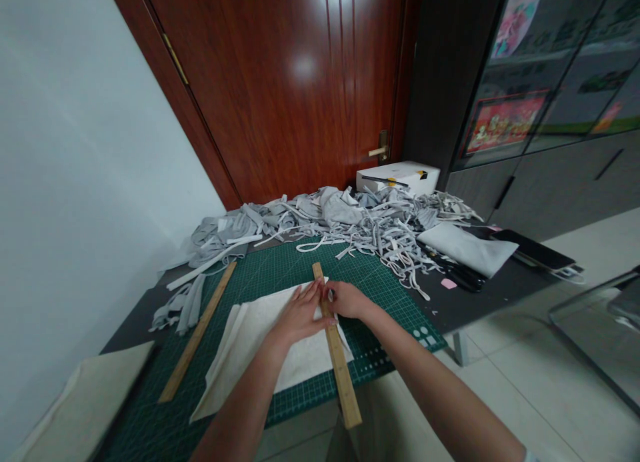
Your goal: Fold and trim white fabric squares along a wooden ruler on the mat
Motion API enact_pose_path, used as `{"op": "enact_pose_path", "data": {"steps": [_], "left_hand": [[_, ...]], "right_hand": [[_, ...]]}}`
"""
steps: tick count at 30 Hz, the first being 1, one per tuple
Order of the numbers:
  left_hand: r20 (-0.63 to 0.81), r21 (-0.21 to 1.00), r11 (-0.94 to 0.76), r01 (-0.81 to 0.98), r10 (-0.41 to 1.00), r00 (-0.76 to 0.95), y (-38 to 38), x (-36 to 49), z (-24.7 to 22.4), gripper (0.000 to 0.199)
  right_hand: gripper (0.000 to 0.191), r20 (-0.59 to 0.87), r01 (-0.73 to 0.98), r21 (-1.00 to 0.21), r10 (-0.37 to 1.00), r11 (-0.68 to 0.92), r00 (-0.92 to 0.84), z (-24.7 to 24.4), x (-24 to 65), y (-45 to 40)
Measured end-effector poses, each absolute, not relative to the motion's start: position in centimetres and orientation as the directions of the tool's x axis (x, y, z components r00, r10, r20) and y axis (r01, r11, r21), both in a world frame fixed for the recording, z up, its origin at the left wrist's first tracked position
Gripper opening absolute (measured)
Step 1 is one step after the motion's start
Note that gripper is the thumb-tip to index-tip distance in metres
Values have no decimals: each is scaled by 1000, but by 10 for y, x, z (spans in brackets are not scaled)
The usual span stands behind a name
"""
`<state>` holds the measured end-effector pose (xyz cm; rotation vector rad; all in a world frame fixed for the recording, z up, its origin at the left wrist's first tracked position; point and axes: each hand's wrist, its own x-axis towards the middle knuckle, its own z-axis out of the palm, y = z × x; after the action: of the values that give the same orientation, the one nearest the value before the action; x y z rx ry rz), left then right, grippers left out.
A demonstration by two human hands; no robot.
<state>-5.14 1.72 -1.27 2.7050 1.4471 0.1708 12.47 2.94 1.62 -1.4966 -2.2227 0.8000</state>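
Observation:
A folded piece of off-white cloth [270, 335] lies on a green cutting mat [395, 302]. Across the cloth's right part runs a wooden ruler [343, 382], its near end jutting past the mat's front edge. My left hand [301, 315] rests flat on the cloth, with fingertips and thumb on the ruler. Just right of the ruler, near the cloth's far corner, my right hand [345, 299] is closed with its fingers curled in. Whatever it pinches is too small to make out. A second wooden ruler [200, 332] lies to the left of the cloth.
Grey fabric scraps and strips [345, 215] heap along the table's back, before a white box [400, 175] and a wooden door [280, 82]. At right lie a grey cloth piece [467, 247] and a dark phone-like slab [533, 250]. Folded beige cloth [90, 402] sits front left.

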Motion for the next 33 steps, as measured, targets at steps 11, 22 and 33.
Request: {"op": "enact_pose_path", "data": {"steps": [11, 22, 33], "left_hand": [[-29, 132, -501, 855, 860, 509, 16, -50, -6, 59], [-19, 106, -510, 854, 857, 514, 17, -51, -9, 66], [-6, 95, -519, 849, 853, 522, 14, -50, -6, 65]], "right_hand": [[14, -67, 738, -617, 916, 272, -394, 19, 117, 26], [34, -105, 765, -632, 965, 121, -239, 18, 119, 0], [30, -53, 780, -603, 966, 171, -253, 14, 131, -46]]}}
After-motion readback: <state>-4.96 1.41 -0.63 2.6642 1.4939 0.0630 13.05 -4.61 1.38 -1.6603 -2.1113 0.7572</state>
